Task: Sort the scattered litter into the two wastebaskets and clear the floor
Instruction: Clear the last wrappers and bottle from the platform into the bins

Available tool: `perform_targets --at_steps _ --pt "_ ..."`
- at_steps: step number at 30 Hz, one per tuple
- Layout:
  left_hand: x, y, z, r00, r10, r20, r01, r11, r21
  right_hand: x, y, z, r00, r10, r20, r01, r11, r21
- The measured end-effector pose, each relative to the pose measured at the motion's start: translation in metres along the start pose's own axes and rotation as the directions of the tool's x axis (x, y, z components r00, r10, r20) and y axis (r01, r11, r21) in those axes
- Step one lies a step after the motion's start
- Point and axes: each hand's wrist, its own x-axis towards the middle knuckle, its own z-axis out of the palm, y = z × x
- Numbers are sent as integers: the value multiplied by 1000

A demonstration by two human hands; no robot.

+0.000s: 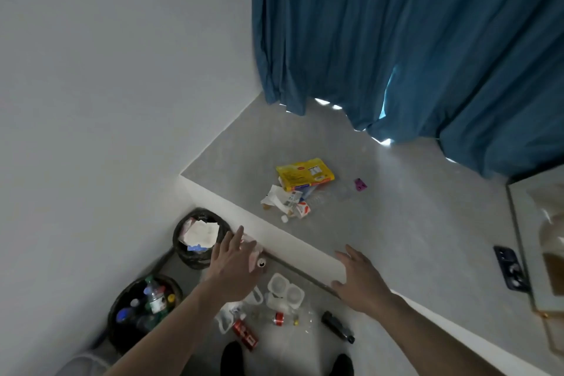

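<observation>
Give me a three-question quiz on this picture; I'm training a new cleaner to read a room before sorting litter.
1. True or false: the wastebasket nearer the raised step holds mostly paper.
2. Which basket has bottles in it: A, the far one; B, the near wastebasket; C, neither?
3. What colour is the big flat packet in the litter pile up on the step?

Key
1. True: white paper scraps fill its top.
2. B: bottles with caps stand inside it.
3. Yellow. It lies at the pile's far end, towards the blue curtain.

Note for the trainee: the left hand hangs by the paper basket, and the right hand is spread open and empty.
</observation>
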Motion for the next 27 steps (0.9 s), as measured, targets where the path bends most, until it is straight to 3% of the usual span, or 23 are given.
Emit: perform_targets --at_steps 8,16,21,27 --pt "-8 103 27 993 -119 0 119 991 -65 13 106 -41 991 -64 116 76 992 -103" --pt "5 126 25 974 -221 51 225 968 -108 67 124 -59 983 -113 143 128 987 -99" --pt "69 119 19 971 -210 115 224 967 -121 111 119 -63 975 -148 167 170 977 -129" --pt "201 90 50 947 -209 246 240 965 -103 159 105 -94 983 -113 143 131 984 -121"
